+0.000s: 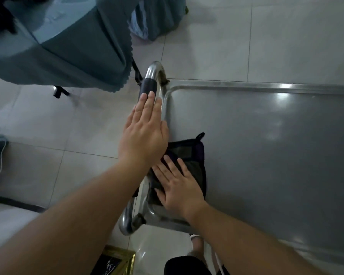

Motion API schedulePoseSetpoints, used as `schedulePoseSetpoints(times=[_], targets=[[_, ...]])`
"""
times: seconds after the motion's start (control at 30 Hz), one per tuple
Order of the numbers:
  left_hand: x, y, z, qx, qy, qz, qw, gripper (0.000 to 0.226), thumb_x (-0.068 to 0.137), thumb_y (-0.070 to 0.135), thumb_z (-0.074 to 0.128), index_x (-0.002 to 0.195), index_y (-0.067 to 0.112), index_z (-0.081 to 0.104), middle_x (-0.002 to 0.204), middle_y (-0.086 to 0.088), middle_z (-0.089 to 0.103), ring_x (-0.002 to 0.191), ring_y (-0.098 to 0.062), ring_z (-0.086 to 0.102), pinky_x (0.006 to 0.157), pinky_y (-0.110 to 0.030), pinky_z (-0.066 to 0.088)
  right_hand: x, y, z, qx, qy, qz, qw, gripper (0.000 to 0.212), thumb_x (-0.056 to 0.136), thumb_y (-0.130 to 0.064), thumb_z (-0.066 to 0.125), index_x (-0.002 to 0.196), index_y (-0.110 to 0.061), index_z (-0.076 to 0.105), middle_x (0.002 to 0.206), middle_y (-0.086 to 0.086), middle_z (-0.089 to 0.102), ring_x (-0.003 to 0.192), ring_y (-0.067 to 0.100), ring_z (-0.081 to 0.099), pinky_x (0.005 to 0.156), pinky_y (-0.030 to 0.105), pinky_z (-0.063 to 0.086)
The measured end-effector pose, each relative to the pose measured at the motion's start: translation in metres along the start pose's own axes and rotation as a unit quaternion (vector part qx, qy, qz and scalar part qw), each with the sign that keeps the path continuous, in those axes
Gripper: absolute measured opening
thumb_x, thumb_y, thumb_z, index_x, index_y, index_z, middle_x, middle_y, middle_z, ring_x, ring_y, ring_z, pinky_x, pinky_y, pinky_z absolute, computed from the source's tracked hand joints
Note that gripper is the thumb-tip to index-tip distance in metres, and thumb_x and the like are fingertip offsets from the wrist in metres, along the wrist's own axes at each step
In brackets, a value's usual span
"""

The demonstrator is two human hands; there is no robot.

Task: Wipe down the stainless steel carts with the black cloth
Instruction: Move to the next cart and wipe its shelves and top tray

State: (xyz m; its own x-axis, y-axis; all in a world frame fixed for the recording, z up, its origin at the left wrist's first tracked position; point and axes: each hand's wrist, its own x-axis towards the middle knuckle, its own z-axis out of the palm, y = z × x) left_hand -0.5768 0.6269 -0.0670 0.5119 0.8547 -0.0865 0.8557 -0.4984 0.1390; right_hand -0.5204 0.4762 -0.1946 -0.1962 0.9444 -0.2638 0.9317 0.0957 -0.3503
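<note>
Head view: right hand (179, 187) flat on black cloth (193, 155) in cart (266, 135) tray, left hand (145, 132) flat over handle (149, 84).

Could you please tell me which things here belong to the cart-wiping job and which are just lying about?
Part of the job:
black cloth, under the right hand
stainless steel cart
cart handle, under the left hand

Just lying about:
teal draped table
gold-framed picture on the floor
white cord

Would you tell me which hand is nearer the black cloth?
Right. The right hand lies flat on the black cloth; the left hand is over the cart handle beside it.
</note>
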Motion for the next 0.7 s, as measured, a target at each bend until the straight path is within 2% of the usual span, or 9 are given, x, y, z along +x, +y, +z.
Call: schedulePoseSetpoints(times=[0.1, 0.17, 0.3, 0.4, 0.5, 0.6, 0.7], targets=[[-0.002, 0.001, 0.000, -0.010, 0.003, 0.009, 1.000, 0.063, 0.112, 0.043, 0.019, 0.171, 0.021, 0.010, 0.179, 0.001, 0.002, 0.163, -0.011, -0.010, 0.126, -0.029, -0.013, -0.039, -0.006, 0.016, 0.001, 0.001, 0.007, 1.000, 0.074, 0.106, -0.055, 0.024, 0.166, -0.022, -0.002, 0.173, -0.004, -0.011, 0.158, 0.019, -0.019, 0.128, 0.052, 0.002], [-0.003, 0.001, 0.000, -0.011, 0.013, 0.028, 0.999, 0.062, 0.113, 0.042, 0.020, 0.170, 0.020, 0.015, 0.178, 0.000, 0.010, 0.164, -0.013, -0.003, 0.128, -0.031, -0.009, -0.058, -0.003, 0.019, 0.006, 0.007, 0.015, 1.000, 0.074, 0.106, -0.056, 0.028, 0.167, -0.023, 0.001, 0.174, -0.006, -0.007, 0.159, 0.018, -0.015, 0.128, 0.052, 0.007], [-0.010, 0.002, -0.001, 0.031, 0.040, 0.104, 0.993, 0.057, 0.111, 0.034, 0.031, 0.165, 0.017, 0.032, 0.169, -0.005, 0.037, 0.160, -0.021, 0.024, 0.130, -0.040, 0.011, -0.091, 0.014, 0.021, 0.007, 0.022, 0.024, 0.999, 0.073, 0.104, -0.055, 0.034, 0.167, -0.028, 0.008, 0.174, -0.010, 0.002, 0.160, 0.015, -0.006, 0.128, 0.048, 0.009], [-0.013, 0.001, -0.003, 0.070, 0.049, 0.177, 0.981, 0.052, 0.110, 0.032, 0.034, 0.159, 0.015, 0.040, 0.154, -0.008, 0.052, 0.143, -0.029, 0.047, 0.116, -0.047, 0.033, -0.114, 0.033, 0.020, 0.006, 0.030, 0.056, 0.998, 0.071, 0.103, -0.055, 0.035, 0.166, -0.030, 0.013, 0.173, -0.013, 0.006, 0.160, 0.012, -0.004, 0.128, 0.048, 0.010], [-0.018, 0.000, -0.002, 0.154, 0.031, 0.258, 0.953, 0.049, 0.112, 0.028, 0.037, 0.159, 0.014, 0.039, 0.147, -0.013, 0.056, 0.127, -0.035, 0.056, 0.100, -0.050, 0.042, -0.140, 0.053, 0.018, 0.001, 0.036, 0.088, 0.995, 0.071, 0.103, -0.056, 0.033, 0.166, -0.033, 0.011, 0.173, -0.015, 0.005, 0.159, 0.010, -0.005, 0.129, 0.047, 0.008], [-0.034, 0.015, 0.007, 0.134, -0.014, 0.219, 0.966, 0.053, 0.111, 0.034, 0.041, 0.161, 0.017, 0.034, 0.154, -0.012, 0.050, 0.135, -0.036, 0.052, 0.106, -0.055, 0.044, -0.162, 0.073, 0.014, 0.002, 0.044, 0.114, 0.993, 0.071, 0.103, -0.056, 0.034, 0.166, -0.034, 0.011, 0.172, -0.016, 0.005, 0.159, 0.009, -0.005, 0.129, 0.046, 0.008], [-0.056, 0.045, 0.025, 0.065, -0.059, 0.166, 0.982, 0.056, 0.110, 0.043, 0.039, 0.162, 0.023, 0.031, 0.160, -0.005, 0.043, 0.144, -0.032, 0.045, 0.115, -0.054, 0.038, -0.181, 0.090, 0.012, 0.010, 0.055, 0.142, 0.988, 0.070, 0.102, -0.056, 0.032, 0.166, -0.035, 0.010, 0.172, -0.017, 0.005, 0.159, 0.008, -0.005, 0.129, 0.046, 0.007]])
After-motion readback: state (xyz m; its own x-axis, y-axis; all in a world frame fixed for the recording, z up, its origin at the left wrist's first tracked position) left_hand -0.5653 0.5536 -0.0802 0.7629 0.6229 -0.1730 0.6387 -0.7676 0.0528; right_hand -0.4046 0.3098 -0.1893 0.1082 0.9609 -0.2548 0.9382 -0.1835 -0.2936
